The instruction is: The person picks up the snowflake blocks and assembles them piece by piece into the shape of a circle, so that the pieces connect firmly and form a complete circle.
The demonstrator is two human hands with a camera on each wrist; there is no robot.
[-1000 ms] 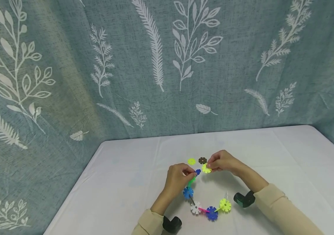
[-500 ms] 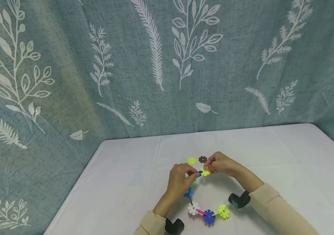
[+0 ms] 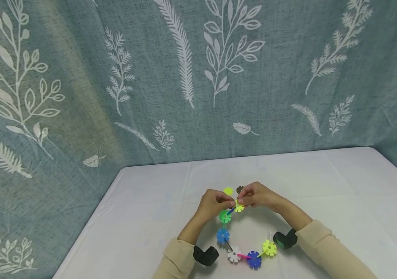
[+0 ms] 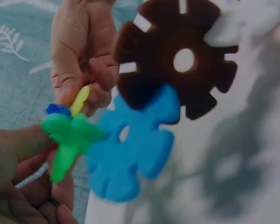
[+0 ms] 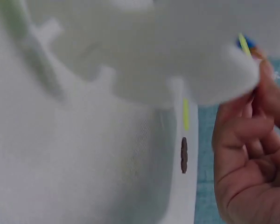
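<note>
My left hand (image 3: 212, 204) pinches a dark blue notched plastic disc (image 3: 231, 211) at the far end of a chain of interlocked discs. My right hand (image 3: 259, 197) pinches a yellow notched disc (image 3: 239, 207) against it, fingertips of both hands nearly meeting. From the blue disc the chain curves toward me through a green disc (image 3: 225, 217), a light blue disc (image 3: 223, 235), a brown disc (image 4: 140, 42), a white disc (image 3: 234, 255), a pink one and another dark blue disc (image 3: 254, 260). In the left wrist view the yellow disc's edge (image 4: 80, 101) meets the dark blue one (image 4: 58, 109).
Behind the hands lie a loose yellow disc (image 3: 228, 190) and a loose brown disc (image 3: 240, 189). The chain's other end has a yellow disc (image 3: 270, 248) near my right wrist's black camera (image 3: 285, 239). A white cloth covers the table (image 3: 149, 217); a patterned curtain (image 3: 184, 135) hangs behind.
My right hand has brought the yellow disc left to the dark blue disc, and the two now meet. The green disc has come into fuller view below my left hand.
</note>
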